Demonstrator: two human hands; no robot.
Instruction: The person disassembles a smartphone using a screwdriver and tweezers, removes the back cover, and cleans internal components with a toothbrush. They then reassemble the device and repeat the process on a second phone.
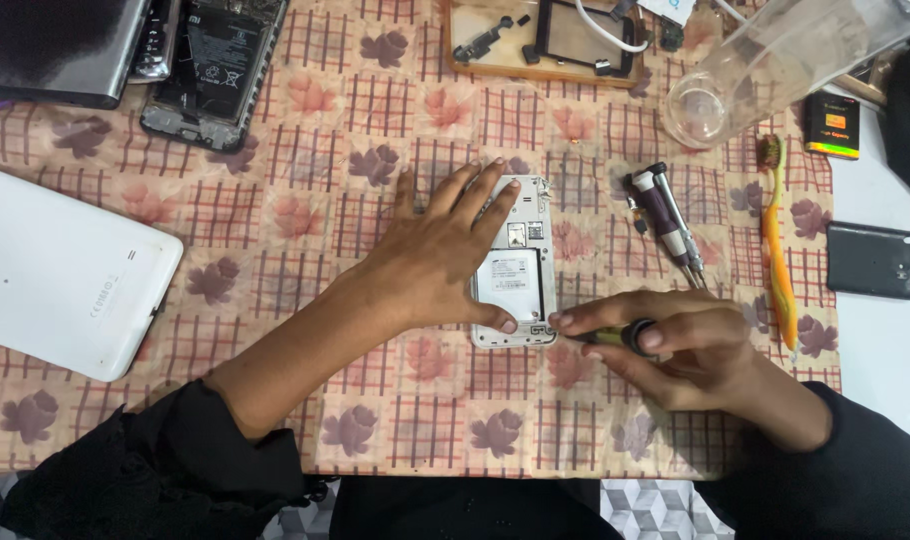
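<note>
Mid-frame, my left hand (443, 250) pins the phone (516, 270) flat — right hand (675, 345) pinching a screwdriver (607, 335) at its bottom corner; next probably wants steady, straight turning.

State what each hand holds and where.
Right hand pinches a small screwdriver by its handle; left hand presses flat on the opened white phone.
</note>
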